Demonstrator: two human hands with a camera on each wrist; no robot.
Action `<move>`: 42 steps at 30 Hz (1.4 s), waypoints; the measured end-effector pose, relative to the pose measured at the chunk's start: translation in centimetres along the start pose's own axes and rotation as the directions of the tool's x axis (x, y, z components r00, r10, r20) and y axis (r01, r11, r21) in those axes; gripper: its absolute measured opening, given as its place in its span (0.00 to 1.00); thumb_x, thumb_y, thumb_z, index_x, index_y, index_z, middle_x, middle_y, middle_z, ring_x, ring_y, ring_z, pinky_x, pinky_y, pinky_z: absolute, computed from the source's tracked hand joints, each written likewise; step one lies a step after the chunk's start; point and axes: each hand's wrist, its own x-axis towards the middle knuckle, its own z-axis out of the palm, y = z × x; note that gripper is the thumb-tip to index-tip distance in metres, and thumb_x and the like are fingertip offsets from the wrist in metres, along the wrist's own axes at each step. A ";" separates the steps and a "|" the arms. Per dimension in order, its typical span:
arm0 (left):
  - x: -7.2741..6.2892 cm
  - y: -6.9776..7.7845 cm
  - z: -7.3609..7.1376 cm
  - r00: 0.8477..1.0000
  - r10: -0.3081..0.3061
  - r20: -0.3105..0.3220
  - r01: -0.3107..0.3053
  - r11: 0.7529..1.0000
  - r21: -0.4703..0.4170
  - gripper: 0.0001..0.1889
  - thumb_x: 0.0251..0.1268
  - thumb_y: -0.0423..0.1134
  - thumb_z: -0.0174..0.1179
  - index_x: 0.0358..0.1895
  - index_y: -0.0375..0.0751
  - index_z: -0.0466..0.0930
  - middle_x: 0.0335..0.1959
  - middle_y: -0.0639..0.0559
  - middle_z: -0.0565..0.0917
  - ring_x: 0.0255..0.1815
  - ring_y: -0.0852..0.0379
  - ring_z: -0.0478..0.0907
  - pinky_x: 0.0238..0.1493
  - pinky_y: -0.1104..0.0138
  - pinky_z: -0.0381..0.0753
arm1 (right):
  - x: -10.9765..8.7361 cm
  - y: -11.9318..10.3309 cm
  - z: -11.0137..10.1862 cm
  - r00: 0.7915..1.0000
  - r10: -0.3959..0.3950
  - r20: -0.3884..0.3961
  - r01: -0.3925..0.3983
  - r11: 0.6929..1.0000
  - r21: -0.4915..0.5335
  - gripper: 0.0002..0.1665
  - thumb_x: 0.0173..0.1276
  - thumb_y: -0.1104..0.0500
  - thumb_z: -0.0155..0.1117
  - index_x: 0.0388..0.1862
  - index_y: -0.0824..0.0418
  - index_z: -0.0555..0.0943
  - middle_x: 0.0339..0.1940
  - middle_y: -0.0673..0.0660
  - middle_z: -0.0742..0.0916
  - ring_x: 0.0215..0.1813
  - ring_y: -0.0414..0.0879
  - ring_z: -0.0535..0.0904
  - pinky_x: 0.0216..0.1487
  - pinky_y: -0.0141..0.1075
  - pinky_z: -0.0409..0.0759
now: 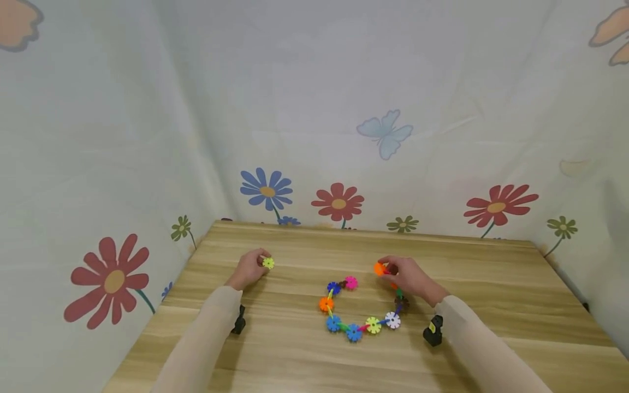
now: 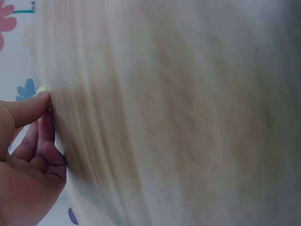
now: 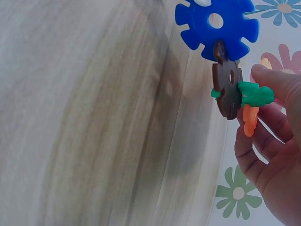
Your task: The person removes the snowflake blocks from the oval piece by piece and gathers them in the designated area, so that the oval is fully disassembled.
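My left hand [image 1: 249, 268] pinches a yellow-green notched plastic disc [image 1: 268, 263] above the left part of the table; in the left wrist view only a sliver of this disc [image 2: 42, 88] shows past the thumb. On the right, my right hand [image 1: 410, 275] grips an orange notched disc [image 1: 379, 269] at one end of a chain of interlocked discs. The chain curves in an open ring, with a pink disc [image 1: 351, 282] at its other end. Close to the right fingers, the right wrist view shows linked blue [image 3: 195, 30], brown [image 3: 225, 89], green [image 3: 256, 95] and orange [image 3: 250, 120] discs.
The wooden table [image 1: 285, 360] carries the chain in its middle. Behind and beside it hangs a pale curtain [image 1: 304, 98] printed with flowers and butterflies. Each wrist wears a small black camera, the right one [image 1: 433, 331] close over the tabletop.
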 end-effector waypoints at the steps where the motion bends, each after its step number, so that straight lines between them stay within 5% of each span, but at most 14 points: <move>1: 0.0 -0.2 0.0 1.000 -0.004 0.004 0.004 1.000 0.014 0.17 0.54 0.24 0.63 0.49 0.31 0.78 0.37 0.40 0.80 0.38 0.48 0.76 0.40 0.56 0.76 | 0.0 0.0 0.0 1.000 0.002 0.002 -0.002 1.000 -0.001 0.20 0.63 0.60 0.67 0.54 0.64 0.78 0.31 0.48 0.82 0.32 0.40 0.75 0.34 0.34 0.75; 12: 0.6 -1.2 -0.7 1.000 -0.007 0.008 0.007 1.000 0.012 0.17 0.58 0.25 0.61 0.52 0.31 0.78 0.44 0.36 0.79 0.45 0.43 0.76 0.46 0.53 0.75 | 0.3 0.2 -0.2 1.000 -0.013 -0.009 0.013 1.000 -0.002 0.20 0.63 0.61 0.67 0.54 0.63 0.78 0.30 0.48 0.82 0.32 0.40 0.75 0.33 0.35 0.74; 31: 0.7 -0.9 -0.5 1.000 0.005 0.000 -0.005 0.997 0.079 0.19 0.59 0.24 0.58 0.56 0.27 0.75 0.45 0.31 0.77 0.46 0.40 0.77 0.46 0.51 0.75 | 0.2 0.4 0.1 1.000 0.003 -0.007 -0.003 1.000 0.000 0.21 0.63 0.60 0.67 0.55 0.63 0.78 0.30 0.48 0.82 0.32 0.41 0.75 0.33 0.34 0.74; 42: 0.8 -1.0 0.0 0.997 -0.065 -0.029 0.067 0.996 0.063 0.22 0.55 0.26 0.60 0.56 0.28 0.74 0.44 0.33 0.77 0.42 0.43 0.75 0.44 0.53 0.75 | 0.1 0.2 -0.1 1.000 -0.013 -0.003 0.013 1.000 0.007 0.22 0.63 0.61 0.67 0.56 0.65 0.77 0.31 0.48 0.82 0.33 0.41 0.75 0.34 0.35 0.74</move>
